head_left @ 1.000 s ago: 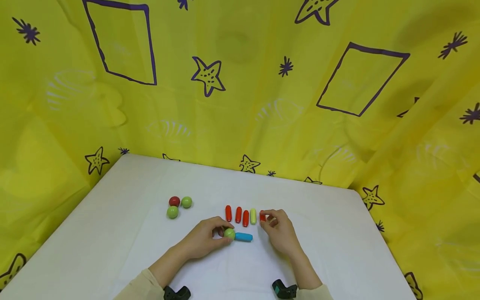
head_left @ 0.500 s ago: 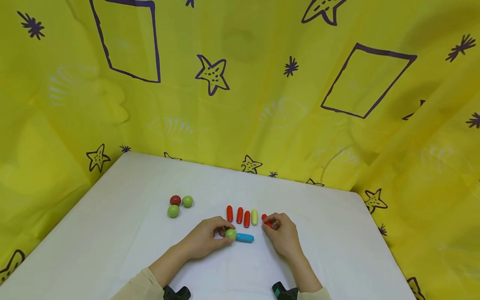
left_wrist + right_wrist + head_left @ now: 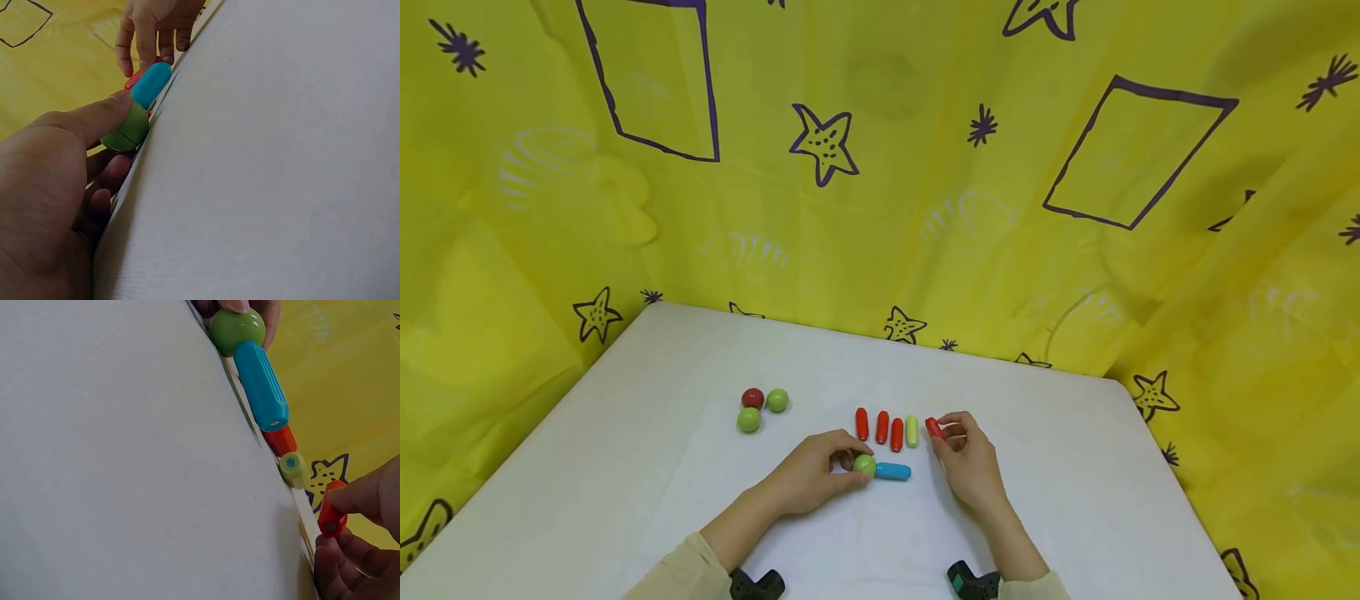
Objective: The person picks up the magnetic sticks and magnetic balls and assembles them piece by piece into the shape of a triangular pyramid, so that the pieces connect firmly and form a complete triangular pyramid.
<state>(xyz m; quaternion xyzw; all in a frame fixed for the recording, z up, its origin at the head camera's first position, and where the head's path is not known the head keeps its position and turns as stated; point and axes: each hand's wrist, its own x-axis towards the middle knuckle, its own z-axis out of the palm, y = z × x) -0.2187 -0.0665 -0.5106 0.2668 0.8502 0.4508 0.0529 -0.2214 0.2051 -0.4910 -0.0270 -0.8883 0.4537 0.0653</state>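
My left hand (image 3: pixel 820 475) pinches a green ball (image 3: pixel 863 464) that touches the end of a blue cylinder (image 3: pixel 892 472) lying on the white table (image 3: pixel 625 467); the left wrist view shows the thumb on the green ball (image 3: pixel 127 129) beside the blue cylinder (image 3: pixel 150 84). My right hand (image 3: pixel 970 458) pinches a short red cylinder (image 3: pixel 935 428), held just right of a row of three red cylinders (image 3: pixel 882 427) and a yellow-green one (image 3: pixel 912 431). In the right wrist view the red cylinder (image 3: pixel 331 515) sits between fingertips, near the yellow-green cylinder (image 3: pixel 292 469) and the blue cylinder (image 3: pixel 261 384).
Two green balls (image 3: pixel 749 419) and a red ball (image 3: pixel 752 397) cluster at the table's left middle. A yellow cloth (image 3: pixel 880 167) with stars and squares hangs behind and at both sides. Black wrist camera mounts (image 3: pixel 758 583) show at the bottom edge.
My right hand has tilted and shifted the red cylinder slightly while still pinching it. The left hand with the green ball has stayed put.
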